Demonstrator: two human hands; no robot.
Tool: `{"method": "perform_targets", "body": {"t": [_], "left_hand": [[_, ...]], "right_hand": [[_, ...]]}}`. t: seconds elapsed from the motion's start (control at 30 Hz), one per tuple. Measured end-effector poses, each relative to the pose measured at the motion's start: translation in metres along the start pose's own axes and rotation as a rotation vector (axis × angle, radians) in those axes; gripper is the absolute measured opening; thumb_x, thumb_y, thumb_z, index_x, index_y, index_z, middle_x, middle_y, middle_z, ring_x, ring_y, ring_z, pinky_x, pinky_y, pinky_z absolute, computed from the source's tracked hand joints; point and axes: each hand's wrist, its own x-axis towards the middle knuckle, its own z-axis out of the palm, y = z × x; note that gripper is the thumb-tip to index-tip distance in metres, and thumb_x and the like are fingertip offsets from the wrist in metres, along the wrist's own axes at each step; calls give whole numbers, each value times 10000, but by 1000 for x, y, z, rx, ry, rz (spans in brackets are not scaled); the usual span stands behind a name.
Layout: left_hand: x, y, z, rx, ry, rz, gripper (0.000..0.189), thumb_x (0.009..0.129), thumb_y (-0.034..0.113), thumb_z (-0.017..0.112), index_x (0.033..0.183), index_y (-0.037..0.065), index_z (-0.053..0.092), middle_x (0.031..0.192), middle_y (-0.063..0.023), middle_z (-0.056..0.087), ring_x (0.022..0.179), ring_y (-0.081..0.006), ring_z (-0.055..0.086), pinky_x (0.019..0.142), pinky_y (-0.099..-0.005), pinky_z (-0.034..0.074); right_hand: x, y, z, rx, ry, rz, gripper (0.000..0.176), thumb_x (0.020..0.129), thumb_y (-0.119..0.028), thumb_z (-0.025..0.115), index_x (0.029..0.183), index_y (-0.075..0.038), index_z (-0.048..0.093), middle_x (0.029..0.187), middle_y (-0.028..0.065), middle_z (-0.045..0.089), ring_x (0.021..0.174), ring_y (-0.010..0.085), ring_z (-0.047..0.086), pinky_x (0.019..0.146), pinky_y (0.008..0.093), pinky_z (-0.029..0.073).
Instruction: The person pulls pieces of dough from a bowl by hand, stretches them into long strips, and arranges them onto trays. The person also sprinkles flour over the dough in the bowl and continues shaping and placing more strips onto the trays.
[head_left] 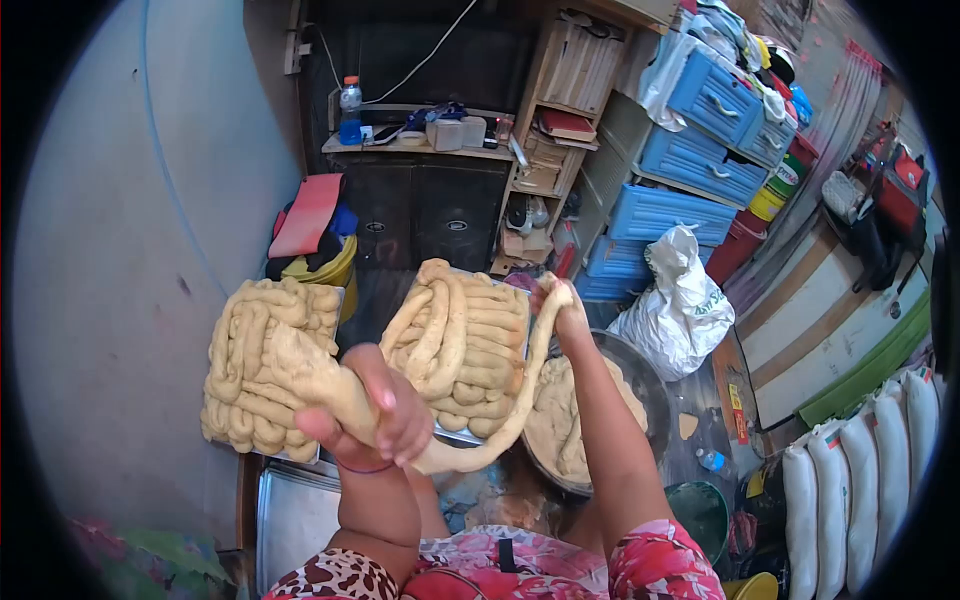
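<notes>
At the centre of the head view, a person's two bare arms reach forward and stretch a thick dough rope (503,428) between them. Low and just left of centre, the left hand (385,410) has its fingers closed tightly around one part of the rope. From that fist the rope runs up and left to the left pile (250,390) of coiled dough ropes. It also sags down to the right, then climbs to the right hand (568,310) just right of centre. That hand is raised, and its fingers are curled around the rope's upper end.

Between the two hands sits a middle pile (460,345) of dough ropes on a tray. Under the right forearm is a dark round pan (652,392) holding more dough (560,415). A metal tray (295,515) lies at the lower left.

Farther back, at top centre, a dark cabinet (430,210) carries a bottle (350,108). Blue drawers (690,160) stand at the upper right, with a white bag (680,310) below them. White sacks (870,470) line the right edge.
</notes>
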Motion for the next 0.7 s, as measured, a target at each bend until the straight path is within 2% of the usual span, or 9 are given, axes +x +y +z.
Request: {"method": "perform_targets", "body": {"t": [0.1,0.17,0.23,0.33,0.5,0.57,0.63,0.67,0.7], "left_hand": [[2,-1,-8,-64,-101,-22,634,794,533,618,1014,-46,479,605,-52,493,454,-117,451,423,-252,402],[2,-5,-14,-53,-91,-80,664,785,536,626,1046,-59,487,605,-58,493,469,-122,464,438,-256,404],[0,-12,-21,-36,-34,-60,681,789,544,615,1054,-70,490,606,-54,491,477,-112,463,429,-243,390],[2,-15,-39,203,92,-195,685,807,547,591,1054,-83,482,619,-49,489,495,-89,465,423,-226,392],[11,-25,-63,8,187,-268,620,830,488,604,1086,-61,478,635,-56,491,489,-99,471,435,-239,418],[15,-34,-68,184,392,-230,571,836,468,604,1094,-27,482,641,-52,493,499,-105,481,462,-243,431],[18,-46,-77,290,461,-265,543,849,431,606,1146,-4,472,737,-51,509,617,-133,510,602,-260,474],[18,-58,-81,572,575,-255,535,858,410,603,1180,7,460,807,-49,510,705,-150,510,689,-274,465],[18,-65,-85,858,680,-244,530,868,389,600,1214,17,448,877,-47,512,794,-166,510,775,-287,457]], "right_hand": [[27,9,37,-91,12,-66,296,949,-316,463,1129,-87,513,1000,53,604,908,147,583,777,303,467],[64,75,21,-271,-16,-116,278,947,-286,469,1119,-77,533,1017,52,598,914,143,572,794,307,458],[59,101,31,-940,-101,-244,286,843,-198,533,1086,-54,571,1026,91,607,963,214,565,872,349,432],[29,95,42,-1317,-160,-93,349,772,-173,551,1100,-58,585,1075,157,598,1047,286,542,917,390,409],[10,84,42,-1031,-125,-127,486,746,-179,565,1223,-89,532,1231,167,519,1163,305,470,980,404,360],[-22,33,75,-324,-136,145,490,795,-149,574,1270,-66,486,1248,137,503,1157,267,474,968,401,363],[-60,-18,102,439,-268,322,554,808,-160,603,1316,-38,419,1278,120,446,1196,214,427,978,355,358],[-72,-21,107,439,-263,332,554,808,-160,603,1316,-38,419,1278,120,446,1196,214,427,978,355,358],[-81,-23,110,222,-360,97,552,808,-162,611,1309,-31,419,1218,115,487,1128,201,479,934,339,396]]}}
